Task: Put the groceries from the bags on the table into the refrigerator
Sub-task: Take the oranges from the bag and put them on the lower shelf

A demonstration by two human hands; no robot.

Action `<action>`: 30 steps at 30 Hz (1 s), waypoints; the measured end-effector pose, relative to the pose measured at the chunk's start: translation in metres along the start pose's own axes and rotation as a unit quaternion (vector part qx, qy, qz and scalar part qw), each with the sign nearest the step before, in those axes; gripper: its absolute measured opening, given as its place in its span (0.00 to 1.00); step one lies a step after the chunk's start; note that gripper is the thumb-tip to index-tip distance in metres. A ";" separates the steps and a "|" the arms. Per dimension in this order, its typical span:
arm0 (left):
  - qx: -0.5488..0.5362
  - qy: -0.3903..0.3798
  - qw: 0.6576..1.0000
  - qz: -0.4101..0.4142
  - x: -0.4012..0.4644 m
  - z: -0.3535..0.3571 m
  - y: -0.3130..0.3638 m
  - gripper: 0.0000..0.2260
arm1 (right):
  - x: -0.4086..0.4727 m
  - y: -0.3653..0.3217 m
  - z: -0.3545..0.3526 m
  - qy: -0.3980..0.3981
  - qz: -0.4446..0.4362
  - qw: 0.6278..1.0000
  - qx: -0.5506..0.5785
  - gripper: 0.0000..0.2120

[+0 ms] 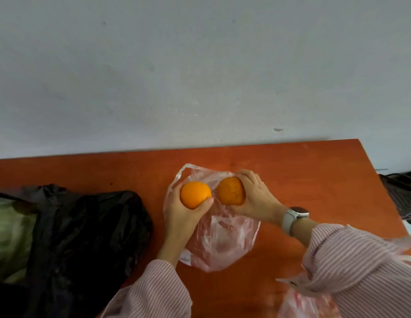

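- The left hand (185, 208) grips an orange (195, 194), its fingers curled behind the fruit and its thumb pressed to the lower right side.
- The right hand (255, 198) grips a second orange (230, 191) from the right, fingers wrapped over the top and far side; this fruit is duller, with dark speckles on the peel.
- The two oranges are held side by side, close together but apart, just above a pink bag (225, 239).
- The pink bag is thin, see-through plastic, lying crumpled and slack on the counter (303, 175) under both hands, one handle loop pointing toward the wall (199, 65).
- No writing can be read on the bag or on the fruit.
- A pale watch (291, 218) sits on the right wrist, its face too blurred to read; both arms wear striped sleeves (351, 255).
- To the left, a black bag (89, 230) lies open on the counter with something pale green (9, 232) showing inside.
- Another pinkish bag (300, 304) shows at the bottom edge beneath the right sleeve, blurred.
- The counter is reddish-brown and stands against the pale grey wall.
- Something dark and striped (401, 196) lies off the counter's right edge; what it is cannot be told.
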State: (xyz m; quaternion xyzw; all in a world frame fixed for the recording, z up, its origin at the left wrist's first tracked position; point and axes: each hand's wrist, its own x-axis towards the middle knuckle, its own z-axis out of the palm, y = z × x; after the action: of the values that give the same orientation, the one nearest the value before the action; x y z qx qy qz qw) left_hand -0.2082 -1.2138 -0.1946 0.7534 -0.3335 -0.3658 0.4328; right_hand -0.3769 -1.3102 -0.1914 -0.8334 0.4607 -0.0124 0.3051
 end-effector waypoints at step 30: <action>-0.062 -0.703 0.633 0.317 -0.750 0.310 0.187 0.33 | -0.930 0.050 -0.040 0.703 0.410 0.543 0.206 0.34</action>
State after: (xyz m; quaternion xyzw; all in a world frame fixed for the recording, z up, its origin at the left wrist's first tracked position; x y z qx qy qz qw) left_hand -0.8855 -0.8012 0.0586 0.0870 -0.7317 -0.6450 0.2025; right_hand -0.9620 -0.6283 0.0573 -0.1915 0.8039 -0.5627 0.0183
